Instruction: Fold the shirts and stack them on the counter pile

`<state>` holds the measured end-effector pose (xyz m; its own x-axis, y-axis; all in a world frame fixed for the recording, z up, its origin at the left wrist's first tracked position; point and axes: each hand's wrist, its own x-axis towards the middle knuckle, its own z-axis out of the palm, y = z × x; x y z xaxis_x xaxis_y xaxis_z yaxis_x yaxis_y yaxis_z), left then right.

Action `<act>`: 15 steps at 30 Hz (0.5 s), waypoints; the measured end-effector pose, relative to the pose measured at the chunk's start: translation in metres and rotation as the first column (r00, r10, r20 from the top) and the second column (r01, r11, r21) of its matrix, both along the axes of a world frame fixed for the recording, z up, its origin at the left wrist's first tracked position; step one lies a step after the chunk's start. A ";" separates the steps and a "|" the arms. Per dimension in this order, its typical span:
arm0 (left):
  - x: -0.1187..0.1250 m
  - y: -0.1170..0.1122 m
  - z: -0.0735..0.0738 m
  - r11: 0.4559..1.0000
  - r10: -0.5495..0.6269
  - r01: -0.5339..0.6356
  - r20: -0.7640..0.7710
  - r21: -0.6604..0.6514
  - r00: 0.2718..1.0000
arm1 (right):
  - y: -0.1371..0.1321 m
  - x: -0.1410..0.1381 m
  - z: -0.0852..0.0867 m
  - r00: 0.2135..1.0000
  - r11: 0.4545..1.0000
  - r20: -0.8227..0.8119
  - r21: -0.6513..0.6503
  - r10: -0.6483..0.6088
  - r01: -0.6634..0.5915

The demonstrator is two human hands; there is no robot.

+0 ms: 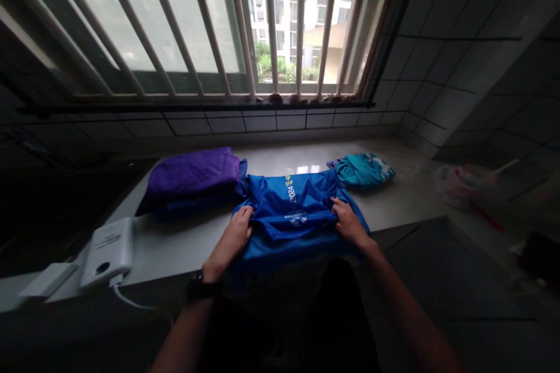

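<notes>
Blue garment (301,233) lies on surface (188,247) betw. L hand (242,224) & R hand (349,222), long axis approx. L–R. Each pinches a side, fingers nearly closed on fabric; neither's clearly nearer. Purple bundle (192,175) sits just L, teal bundle (362,170) near far R corner.

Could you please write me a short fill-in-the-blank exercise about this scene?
1. The left hand and right hand hold the blue cloth, on which the printed year is ____.
2. In the picture, the purple bundle lies to the ____ of the blue cloth.
3. The teal bundle lies on its opposite side, to the ____.
4. The window is crossed by a row of upright ____.

Missing words: 2024; left; right; bars.
</notes>
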<state>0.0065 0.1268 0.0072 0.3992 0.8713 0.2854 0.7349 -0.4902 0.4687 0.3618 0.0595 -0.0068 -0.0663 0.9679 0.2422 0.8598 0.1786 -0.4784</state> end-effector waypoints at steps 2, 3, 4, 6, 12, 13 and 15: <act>0.009 0.016 0.018 0.999 0.023 -0.023 -0.019 -0.022 1.000 | 0.021 0.001 0.019 0.998 0.998 -0.024 0.012 -0.060 0.060; 0.012 0.018 0.026 0.999 0.037 -0.037 -0.010 -0.018 0.999 | 0.028 0.001 0.028 0.995 0.994 -0.035 0.046 -0.095 0.096; 0.013 0.017 0.033 0.999 0.045 -0.045 0.015 0.003 0.999 | 0.030 0.001 0.034 0.992 0.988 -0.040 0.091 -0.118 0.121; 0.009 0.001 0.040 0.995 0.050 -0.058 0.094 0.078 0.994 | 0.021 0.003 0.041 0.992 0.973 -0.042 0.195 -0.120 0.126; -0.026 -0.080 0.012 0.992 0.067 -0.081 0.134 0.098 0.989 | -0.058 0.033 0.006 0.990 0.963 -0.105 0.242 -0.094 0.117; -0.031 -0.089 0.008 0.993 0.074 -0.083 0.101 0.080 0.992 | -0.069 0.039 0.000 0.993 0.974 -0.081 0.200 -0.087 0.102; -0.037 -0.100 0.005 0.993 0.086 -0.086 0.009 0.077 0.996 | -0.085 0.049 -0.003 0.999 0.992 -0.021 0.118 -0.033 0.035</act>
